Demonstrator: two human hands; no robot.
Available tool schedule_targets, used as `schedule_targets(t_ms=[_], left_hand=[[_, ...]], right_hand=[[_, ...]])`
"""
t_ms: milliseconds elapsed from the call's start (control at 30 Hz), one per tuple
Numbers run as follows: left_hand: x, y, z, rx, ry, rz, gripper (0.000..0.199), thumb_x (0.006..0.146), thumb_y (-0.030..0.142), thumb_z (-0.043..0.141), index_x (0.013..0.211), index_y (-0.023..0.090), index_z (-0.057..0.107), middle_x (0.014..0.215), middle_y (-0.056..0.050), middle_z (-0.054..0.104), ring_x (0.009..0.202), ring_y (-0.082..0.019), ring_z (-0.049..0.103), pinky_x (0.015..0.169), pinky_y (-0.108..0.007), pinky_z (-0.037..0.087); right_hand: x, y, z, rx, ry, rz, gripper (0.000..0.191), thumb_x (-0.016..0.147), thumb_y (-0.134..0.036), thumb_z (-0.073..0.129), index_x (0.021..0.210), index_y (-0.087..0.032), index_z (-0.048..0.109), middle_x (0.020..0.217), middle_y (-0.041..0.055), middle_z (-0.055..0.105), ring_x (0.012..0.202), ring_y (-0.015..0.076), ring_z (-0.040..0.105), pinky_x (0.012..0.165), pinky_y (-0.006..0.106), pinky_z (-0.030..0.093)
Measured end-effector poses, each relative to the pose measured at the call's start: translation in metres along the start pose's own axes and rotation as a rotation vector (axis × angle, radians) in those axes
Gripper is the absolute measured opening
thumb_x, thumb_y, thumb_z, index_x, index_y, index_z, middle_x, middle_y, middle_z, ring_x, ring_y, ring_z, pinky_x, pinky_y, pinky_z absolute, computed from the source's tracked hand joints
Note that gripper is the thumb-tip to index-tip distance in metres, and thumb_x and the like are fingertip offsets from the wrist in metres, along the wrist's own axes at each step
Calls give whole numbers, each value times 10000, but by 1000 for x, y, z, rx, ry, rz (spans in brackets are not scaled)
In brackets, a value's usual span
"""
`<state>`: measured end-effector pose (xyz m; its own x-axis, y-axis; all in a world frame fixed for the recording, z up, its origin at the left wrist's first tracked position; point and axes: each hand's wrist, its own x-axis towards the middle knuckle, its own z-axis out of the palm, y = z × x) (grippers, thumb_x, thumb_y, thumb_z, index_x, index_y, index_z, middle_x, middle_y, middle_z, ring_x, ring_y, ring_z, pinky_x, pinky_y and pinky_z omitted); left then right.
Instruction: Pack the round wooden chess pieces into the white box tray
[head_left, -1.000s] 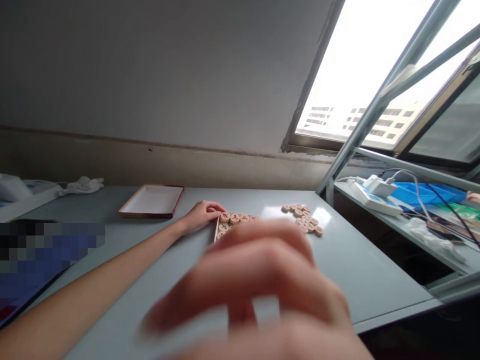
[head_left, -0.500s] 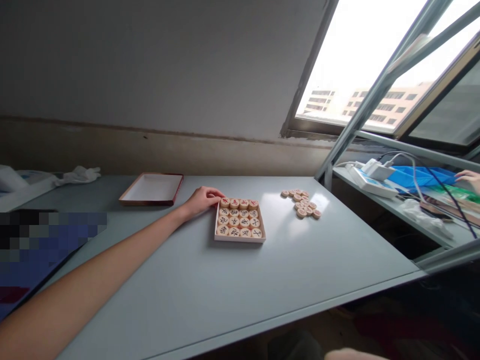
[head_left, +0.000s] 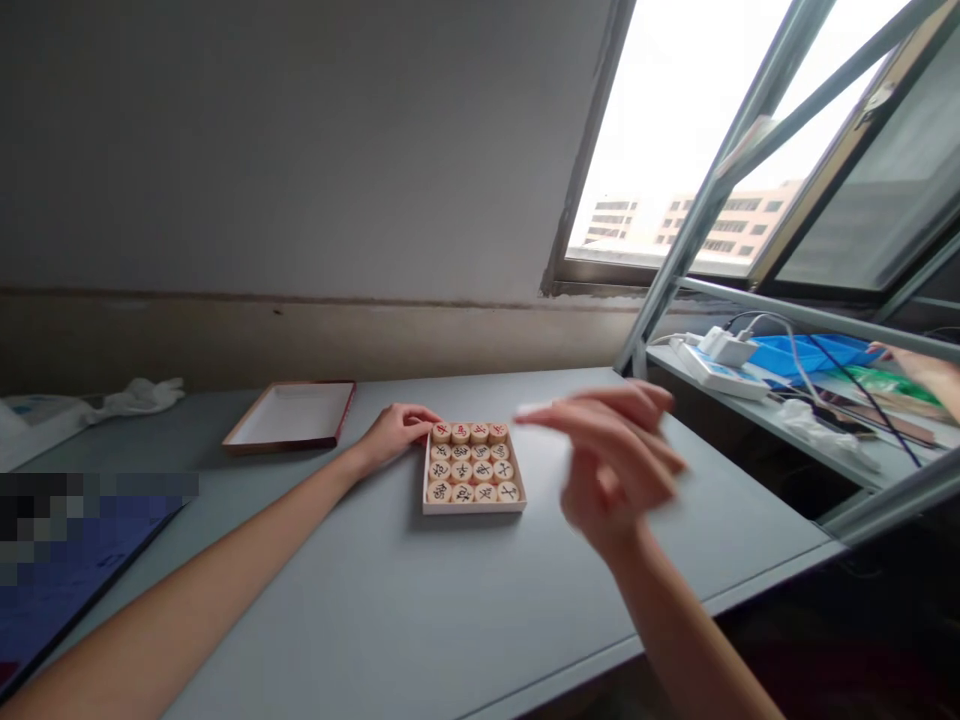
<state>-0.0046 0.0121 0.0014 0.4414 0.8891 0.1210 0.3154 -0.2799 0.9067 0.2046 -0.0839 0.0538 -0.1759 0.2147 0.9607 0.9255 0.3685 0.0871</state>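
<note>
A shallow box (head_left: 475, 507) sits on the grey desk, filled with rows of round wooden Chinese chess pieces (head_left: 460, 470). The top row has red characters, the lower rows dark ones. At its far left corner, my left hand (head_left: 401, 430) holds the edge between bent fingers and thumb. My right hand (head_left: 619, 460) is raised over the desk to the right of the box, smeared by motion. Its index finger stretches left and the other fingers are loosely bent, with nothing visible in them. It hides the spot where loose pieces lay.
Behind my left forearm lies the box's lid (head_left: 292, 415), inner side up. A dark blue item (head_left: 82, 590) is at the left edge, with crumpled white plastic (head_left: 142, 398) behind. On the right, a metal-framed shelf holds a power strip (head_left: 720, 365); another person's hand (head_left: 915, 365) is there.
My right hand has come up from the bottom edge and now hangs beside the box, covering the loose pieces. My left hand stays at the box corner. The view has shifted slightly.
</note>
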Motion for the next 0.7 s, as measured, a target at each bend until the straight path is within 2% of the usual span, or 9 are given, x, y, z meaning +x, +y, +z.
schedule_targets(t_ms=[67,133,200,267,333,433,533,600,700], left_hand=[[0,1,0,-3,-4,-2,241,634,276,518,766,119,645,734,-47,662,678,-168,589,639,-247,451],[0,1,0,-3,-6,-1,245,633,280,515,765,117,643,728,-47,659,666,-165,585,635,-249,450],[1,0,0,1,0,3,243,634,283,512,758,120,642,724,-44,658,667,-165,584,633,-248,449],[2,-1,0,-2,4,2,238,637,285,510,754,126,641,722,-39,658,667,-164,585,635,-249,451],[2,-2,0,-12,-3,4,237,641,286,508,759,128,640,724,-36,658,665,-163,586,635,-251,452],[1,-1,0,-9,-3,15,235,644,289,514,758,128,642,717,-37,657,664,-166,587,630,-252,450],[1,0,1,3,-1,8,233,643,297,522,749,129,644,713,-37,660,664,-169,588,630,-254,451],[1,0,0,13,2,14,240,646,301,523,756,127,647,719,-39,663,669,-169,589,638,-254,451],[2,-2,0,70,15,57,237,654,298,520,751,129,655,722,-40,665,689,-173,585,660,-253,445]], right_hand=[[0,35,18,-46,-202,-8,237,834,-303,449,847,-170,644,826,49,647,807,165,574,809,393,433],[-9,71,34,-127,-558,46,195,786,-238,513,933,-209,638,999,81,620,966,232,517,873,522,339],[-25,102,45,-220,-887,171,233,756,-219,547,974,-233,626,1132,95,553,1069,280,437,883,621,236],[-39,122,50,-247,-972,239,194,791,-225,500,921,-258,641,1121,81,554,1071,285,420,877,672,150],[-45,129,50,-224,-953,256,180,807,-221,480,849,-253,652,1025,68,591,1001,268,459,879,672,121],[-37,114,47,-105,-853,218,153,809,-264,498,790,-225,645,861,48,620,887,230,507,916,594,155],[-15,75,44,154,-769,180,234,845,-351,439,846,-209,625,872,47,615,839,181,529,862,409,314],[-2,42,43,374,-802,133,257,850,-375,426,912,-200,604,909,43,600,767,134,540,731,282,374],[8,-3,44,458,-851,-30,247,833,-404,454,925,-223,596,844,7,602,667,103,526,669,253,337]])
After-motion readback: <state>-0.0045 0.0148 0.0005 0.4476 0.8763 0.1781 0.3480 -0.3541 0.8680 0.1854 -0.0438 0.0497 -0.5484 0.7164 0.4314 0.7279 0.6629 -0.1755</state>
